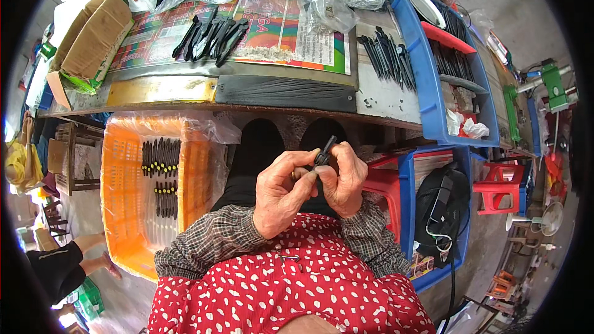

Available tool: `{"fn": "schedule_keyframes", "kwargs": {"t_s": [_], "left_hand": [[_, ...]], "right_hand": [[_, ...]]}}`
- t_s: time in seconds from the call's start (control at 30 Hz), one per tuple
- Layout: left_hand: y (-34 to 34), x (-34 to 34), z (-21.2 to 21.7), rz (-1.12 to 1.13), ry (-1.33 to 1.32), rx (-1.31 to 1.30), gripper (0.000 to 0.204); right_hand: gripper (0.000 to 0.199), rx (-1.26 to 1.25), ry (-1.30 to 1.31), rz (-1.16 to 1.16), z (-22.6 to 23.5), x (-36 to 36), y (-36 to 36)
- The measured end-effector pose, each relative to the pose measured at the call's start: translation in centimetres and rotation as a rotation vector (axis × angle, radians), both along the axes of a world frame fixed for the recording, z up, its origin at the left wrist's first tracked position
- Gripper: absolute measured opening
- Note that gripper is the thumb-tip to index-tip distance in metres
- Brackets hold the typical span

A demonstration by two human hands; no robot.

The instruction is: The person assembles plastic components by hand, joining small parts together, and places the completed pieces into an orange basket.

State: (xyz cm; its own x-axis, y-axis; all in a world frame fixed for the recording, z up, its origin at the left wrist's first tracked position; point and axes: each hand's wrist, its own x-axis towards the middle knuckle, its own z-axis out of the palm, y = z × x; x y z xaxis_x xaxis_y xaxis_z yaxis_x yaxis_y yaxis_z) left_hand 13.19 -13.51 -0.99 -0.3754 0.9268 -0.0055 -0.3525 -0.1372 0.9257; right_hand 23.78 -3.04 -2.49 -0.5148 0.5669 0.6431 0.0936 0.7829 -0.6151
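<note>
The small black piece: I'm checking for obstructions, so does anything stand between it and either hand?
Nothing visible does: the left hand and right hand, both bare, hold the small black piece directly.

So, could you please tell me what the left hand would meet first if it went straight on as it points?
The small black piece the left hand is touching, then probably the right hand just beyond, though depth is hard to judge.

Pieces [161,158] in crate [117,210] at left; tray [437,106] on table [383,100] at right.
</note>
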Motion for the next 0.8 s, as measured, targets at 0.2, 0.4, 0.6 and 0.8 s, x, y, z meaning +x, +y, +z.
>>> {"fn": "schedule_keyframes", "kwargs": {"t_s": [0.2, 0.4, 0.6, 0.8], "left_hand": [[-0.23, -0.05, -0.08, 0.017, 0.001, -0.018, 0.03], [-0.17, 0.13, -0.25, 0.038, 0.103, 0.056, 0.028], [0.01, 0.3, -0.01, 0.065, 0.142, 0.045, 0.031], [-0.07, -0.37, -0.35, 0.045, 0.051, 0.048, 0.031]], "right_hand": [[0.028, 0.083, -0.059, -0.065, -0.36, -0.02, -0.35], [0.022, 0.079, 0.002, -0.084, -0.23, -0.33, -0.55], [0.021, 0.006, 0.033, -0.097, -0.41, -0.65, -0.72], [0.027, -0.12, 0.019, -0.006, -0.4, -0.58, -0.61]]}}
